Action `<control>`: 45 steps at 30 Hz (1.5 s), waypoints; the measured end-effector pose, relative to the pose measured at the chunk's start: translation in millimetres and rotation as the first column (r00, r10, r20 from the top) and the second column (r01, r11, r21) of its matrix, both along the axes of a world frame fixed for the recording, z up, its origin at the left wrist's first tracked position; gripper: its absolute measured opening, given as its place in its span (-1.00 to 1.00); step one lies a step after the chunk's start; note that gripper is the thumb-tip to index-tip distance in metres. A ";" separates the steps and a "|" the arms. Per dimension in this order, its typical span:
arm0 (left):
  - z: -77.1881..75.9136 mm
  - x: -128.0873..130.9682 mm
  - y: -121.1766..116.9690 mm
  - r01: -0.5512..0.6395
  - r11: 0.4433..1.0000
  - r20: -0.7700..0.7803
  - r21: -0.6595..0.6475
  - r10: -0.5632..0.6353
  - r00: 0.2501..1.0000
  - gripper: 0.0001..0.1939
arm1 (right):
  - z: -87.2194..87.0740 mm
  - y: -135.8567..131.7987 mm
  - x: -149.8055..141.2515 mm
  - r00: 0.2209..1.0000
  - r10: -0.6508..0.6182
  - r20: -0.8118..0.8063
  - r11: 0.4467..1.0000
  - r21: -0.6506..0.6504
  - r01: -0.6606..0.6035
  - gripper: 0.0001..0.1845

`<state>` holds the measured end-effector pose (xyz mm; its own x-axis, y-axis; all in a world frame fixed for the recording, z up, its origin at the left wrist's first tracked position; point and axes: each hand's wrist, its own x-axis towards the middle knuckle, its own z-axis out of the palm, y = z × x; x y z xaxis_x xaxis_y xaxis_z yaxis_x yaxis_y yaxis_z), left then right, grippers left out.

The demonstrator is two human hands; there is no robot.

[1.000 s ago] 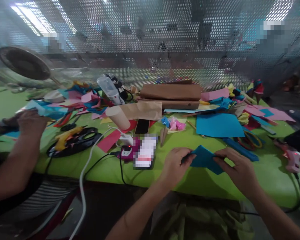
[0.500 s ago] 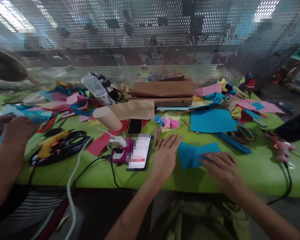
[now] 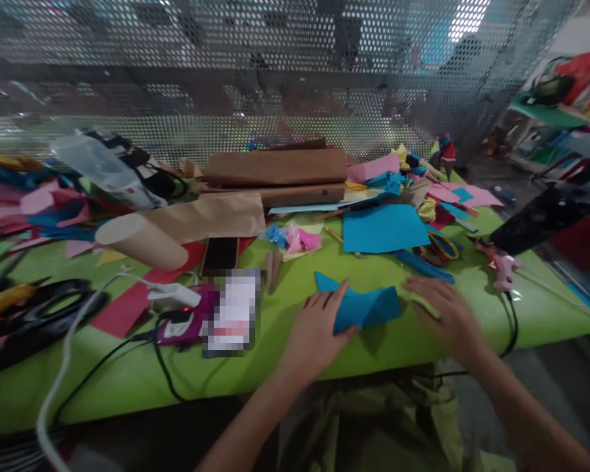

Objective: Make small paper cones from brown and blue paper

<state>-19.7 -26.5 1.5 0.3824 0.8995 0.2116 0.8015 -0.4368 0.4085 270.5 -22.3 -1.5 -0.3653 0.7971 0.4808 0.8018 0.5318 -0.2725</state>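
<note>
Steadying blue paper (image 3: 373, 307) on the worktop (image 3: 270, 337), the left hand (image 3: 319, 328) grasps one end while the right hand (image 3: 445, 314) hovers, loose, seemingly empty, beside the other, apparently a folding step, calling for pressing next.

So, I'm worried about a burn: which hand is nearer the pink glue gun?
Right. The right hand is to the left of the pink glue gun, apart from it, with green table between. The left hand is farther left, on the blue paper.
</note>
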 end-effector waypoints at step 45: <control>0.6 -10.5 -12.5 0.352 0.916 -0.166 -0.191 -0.384 0.908 -0.47 | -12.2 -40.9 2.2 0.948 0.252 -0.194 0.866 -0.391 -0.310 -0.43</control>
<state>-30.2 -39.0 2.1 0.7117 0.7018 -0.0303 0.6664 -0.6609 0.3453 272.8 -63.2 -13.7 -0.5606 0.8056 0.1916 0.5763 0.5457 -0.6084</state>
